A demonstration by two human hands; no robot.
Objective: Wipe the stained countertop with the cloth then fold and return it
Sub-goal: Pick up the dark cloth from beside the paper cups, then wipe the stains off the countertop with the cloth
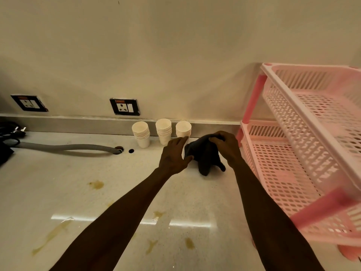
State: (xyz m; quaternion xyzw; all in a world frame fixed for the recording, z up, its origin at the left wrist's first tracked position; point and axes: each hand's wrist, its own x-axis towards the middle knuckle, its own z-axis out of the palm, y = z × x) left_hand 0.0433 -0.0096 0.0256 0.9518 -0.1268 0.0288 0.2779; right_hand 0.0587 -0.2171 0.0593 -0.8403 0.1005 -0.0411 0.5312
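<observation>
A dark grey cloth hangs bunched just above the pale countertop, near the back right. My right hand grips its top from above. My left hand touches the cloth's left edge, thumb against the fabric and fingers spread. Yellow-brown stains mark the countertop: one patch at mid left, a long streak at the front left, and small blots near the front middle.
Three stacks of white paper cups stand against the back ledge behind my hands. A pink two-tier plastic rack fills the right side. A grey corrugated hose runs into a counter hole at left, beside black plugs. Two wall sockets sit above.
</observation>
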